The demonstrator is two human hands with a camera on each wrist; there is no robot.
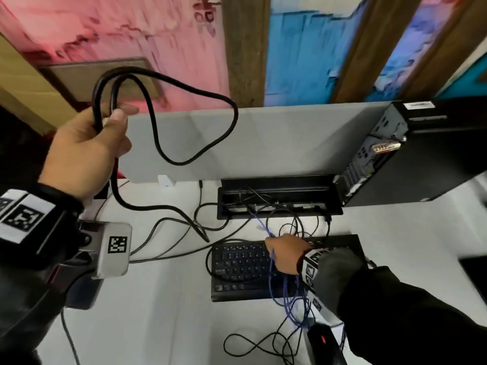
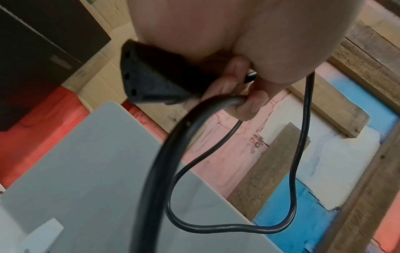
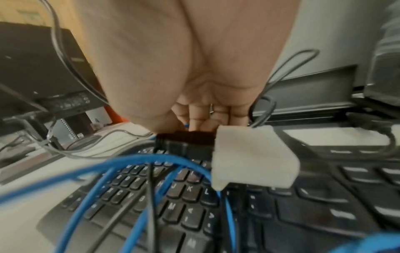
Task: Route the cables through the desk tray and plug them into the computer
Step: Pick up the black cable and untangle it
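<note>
A thick black power cable (image 1: 168, 106) is held aloft in loops by the left hand (image 1: 87, 151), whose fingers (image 2: 249, 102) are curled round it beside its three-slot plug (image 2: 151, 80). A thin blue network cable (image 1: 271, 262) is gripped by the curled fingers of the right hand (image 1: 287, 254) over a black keyboard (image 1: 237, 270). Thin cables are seen entering the open black desk tray (image 1: 279, 188), set into the white desk (image 1: 163, 306) beside the black computer tower (image 1: 421, 154), which stands behind a grey divider panel (image 1: 263, 143).
</note>
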